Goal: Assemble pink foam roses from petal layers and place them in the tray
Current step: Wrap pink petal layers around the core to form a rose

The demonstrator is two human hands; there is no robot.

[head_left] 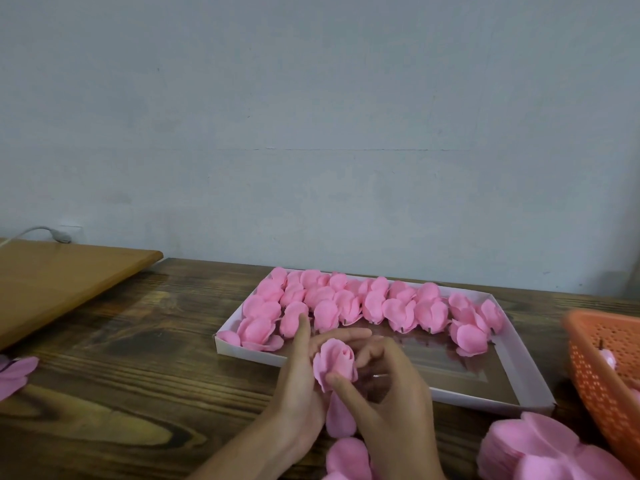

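Note:
A pink foam rose [335, 361] is held between both hands just in front of the white tray [519, 379]. My left hand [299, 379] cradles it from the left, index finger stretched up toward the tray. My right hand [384, 386] pinches its lower petals with thumb and curled fingers. A loose petal layer [341, 415] hangs below the rose. Several finished roses [363, 303] fill the tray's far rows. A stack of flat petal layers [540, 452] lies at the lower right.
An orange perforated basket [602, 368] holding rose buds stands at the right edge. More pink petals [15, 374] lie at the left edge, others at the bottom centre [346, 459]. A brown board [59, 278] rests at the back left of the wooden table [138, 375].

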